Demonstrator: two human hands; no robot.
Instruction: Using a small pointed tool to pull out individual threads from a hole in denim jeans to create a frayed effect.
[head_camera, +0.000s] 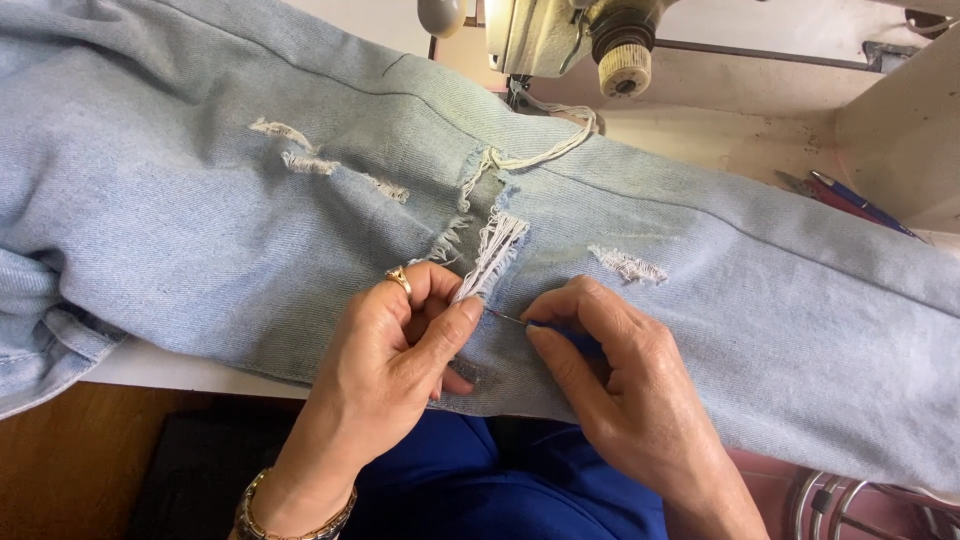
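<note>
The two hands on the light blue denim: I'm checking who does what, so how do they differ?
The left hand wears a gold ring and a bracelet and pinches a tuft of white frayed threads. The right hand is bare and grips a thin blue-handled pointed tool, tip toward the threads. Both rest on the light blue denim jeans.

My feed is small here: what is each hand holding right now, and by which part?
The left hand pinches the white frayed threads of the jeans near their lower end. The right hand holds a thin blue-handled pick by its handle.
</note>
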